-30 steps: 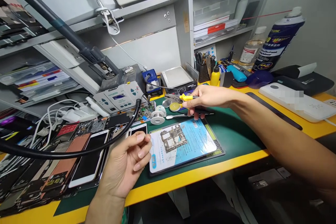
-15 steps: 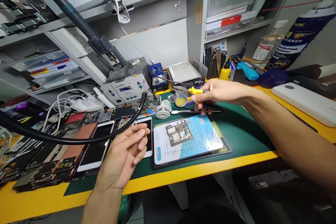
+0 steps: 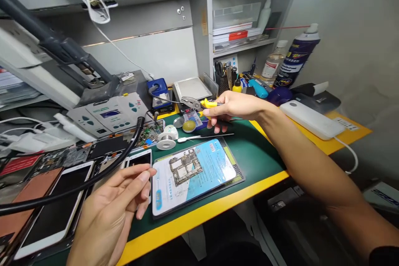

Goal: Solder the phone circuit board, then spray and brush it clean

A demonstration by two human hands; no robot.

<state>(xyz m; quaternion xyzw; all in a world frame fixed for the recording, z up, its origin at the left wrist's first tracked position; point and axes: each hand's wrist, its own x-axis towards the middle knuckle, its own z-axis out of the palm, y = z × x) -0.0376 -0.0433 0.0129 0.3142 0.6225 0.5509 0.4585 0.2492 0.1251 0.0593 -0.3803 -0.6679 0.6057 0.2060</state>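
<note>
My right hand (image 3: 222, 110) is wrapped round the yellow handles of a pair of pliers (image 3: 192, 103), whose metal jaws point left above the back of the mat. At the left edge of a blue-and-white card (image 3: 205, 187), my left hand (image 3: 115, 203) has thumb and forefinger pinched together. Whatever is between those fingertips, if anything, is too small to make out. A bare phone circuit board (image 3: 190, 176) lies flat on the card. Behind the card are a solder spool (image 3: 166, 143), a white-headed brush (image 3: 188, 138) and a round tin of yellow paste (image 3: 188, 126).
White phones (image 3: 57, 208) and phone parts cover the left side. A thick black hose (image 3: 102, 178) arcs over them from the grey soldering station (image 3: 110, 116). At the back stand a flat metal-topped device (image 3: 193, 89) and a spray can (image 3: 296, 60). A white power bank (image 3: 311, 118) lies right.
The view has swung to the right, so things appear further left. My right hand keeps its grip on the pliers, and my left hand stays pinched, now closer to the card's left edge.
</note>
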